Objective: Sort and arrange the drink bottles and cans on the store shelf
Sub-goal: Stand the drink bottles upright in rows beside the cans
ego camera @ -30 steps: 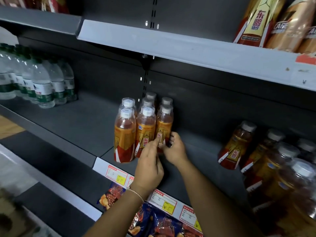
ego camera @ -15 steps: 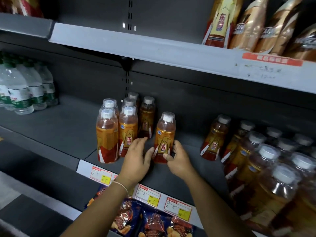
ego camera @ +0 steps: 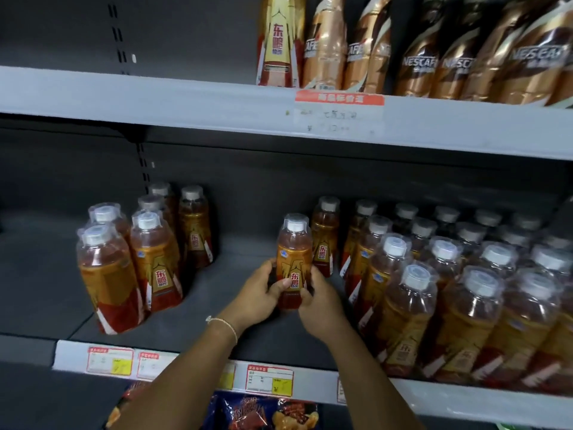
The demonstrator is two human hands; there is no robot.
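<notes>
Nearest to me, at six o'clock below the shelf lip, I see dark blue and red snack bags (ego camera: 263,412), and above them the white price strip with red-and-yellow paper tags (ego camera: 269,380).

Just past that, both of my forearms reach up onto the dark grey metal shelf (ego camera: 55,293). My left hand (ego camera: 259,293), with a thin bead bracelet (ego camera: 224,324) on the wrist, curls its fingers round the left side of a clear plastic energy-drink bottle with an orange-and-red label and a white cap under a clear dome (ego camera: 294,262), thumb across the front of the label. My right hand (ego camera: 321,301) grips the same bottle low on its right side, fingers wrapped on the red base. The bottle stands upright, about centre frame; I cannot tell whether its base touches the shelf.

At nine o'clock from it, well apart, stands a small cluster of matching bottles (ego camera: 145,252). At three o'clock a dense block of the same bottles (ego camera: 459,290) fills the shelf, its nearest back bottle just beside the held one.

Farthest, at twelve to one o'clock on the upper grey shelf (ego camera: 155,97), stand a tall gold-and-red bottle (ego camera: 280,41) and brown-gold Nescafé coffee bottles (ego camera: 449,51).
</notes>
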